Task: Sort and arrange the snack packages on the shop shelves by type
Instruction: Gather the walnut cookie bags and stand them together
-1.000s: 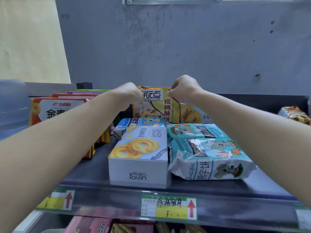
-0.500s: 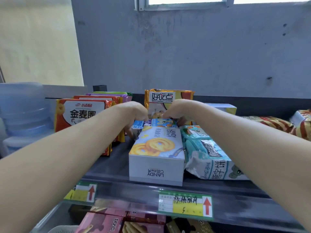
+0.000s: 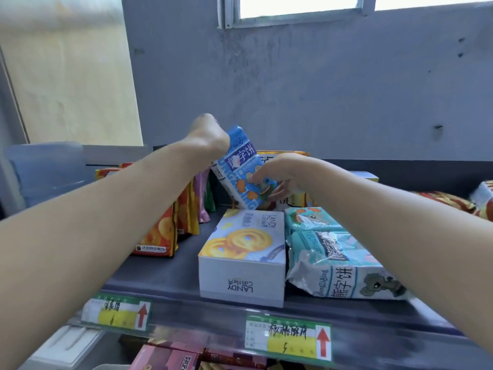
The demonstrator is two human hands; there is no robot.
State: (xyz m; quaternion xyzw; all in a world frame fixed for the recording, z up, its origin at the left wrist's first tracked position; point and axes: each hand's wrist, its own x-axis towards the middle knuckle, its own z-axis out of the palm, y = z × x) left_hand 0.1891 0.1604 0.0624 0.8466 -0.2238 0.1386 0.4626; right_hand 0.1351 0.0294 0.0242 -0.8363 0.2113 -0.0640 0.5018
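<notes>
A blue biscuit pack (image 3: 241, 169) with cartoon bears is tilted up above the back of the dark shelf (image 3: 165, 268). My left hand (image 3: 209, 134) grips its upper left end. My right hand (image 3: 277, 177) holds its lower right side, thumb on the front and fingers behind. Below it lies a white Landy Castle cookie box (image 3: 244, 252) flat on the shelf. Two teal bear biscuit packs (image 3: 336, 257) lie to the box's right. A yellow walnut-cookie bag (image 3: 293, 156) stands behind, mostly hidden.
Orange, red, purple and green snack bags (image 3: 170, 222) stand in a row at the left. Striped bags (image 3: 453, 201) lie at the far right. Price labels (image 3: 288, 337) line the shelf's front rail. Pink boxes (image 3: 165, 359) sit on the shelf below. A water jug (image 3: 45, 169) stands far left.
Both hands reached down behind the cookie box, took hold of the blue biscuit pack and lifted it up and tilted it. The camera moved closer and left.
</notes>
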